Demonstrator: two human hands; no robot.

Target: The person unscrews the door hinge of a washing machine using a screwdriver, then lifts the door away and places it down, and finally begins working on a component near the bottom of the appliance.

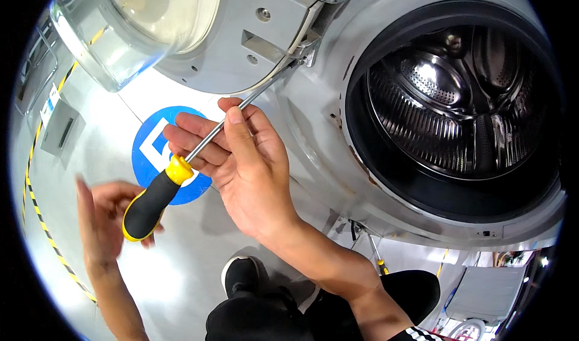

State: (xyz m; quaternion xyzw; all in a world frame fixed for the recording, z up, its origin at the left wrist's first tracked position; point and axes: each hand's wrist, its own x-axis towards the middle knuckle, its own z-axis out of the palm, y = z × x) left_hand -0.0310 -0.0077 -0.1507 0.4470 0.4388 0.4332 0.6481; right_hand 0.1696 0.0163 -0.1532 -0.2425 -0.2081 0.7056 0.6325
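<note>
A long screwdriver (pixel 152 204) with a black-and-yellow handle slants up to the lower door hinge (pixel 304 48) of a front-loading washing machine. My right hand (pixel 247 172) is palm up, its thumb pinching the metal shaft against the index finger while the other fingers stretch out loosely. My left hand (pixel 108 220), slightly blurred, is beside the handle with thumb raised and fingers loosely apart behind it; whether they touch it is hidden. The glass door (pixel 241 15) is swung open at the upper left, and the dark rubber gasket (pixel 383 175) rings the steel drum (pixel 452 105).
A blue round floor sticker (pixel 148 160) lies beneath my hands. Yellow-black tape (pixel 42 220) runs along the left. A second screwdriver (pixel 381 265) leans below the machine. My black shoe (pixel 241 274) is at the bottom. A grey appliance (pixel 485 290) stands at lower right.
</note>
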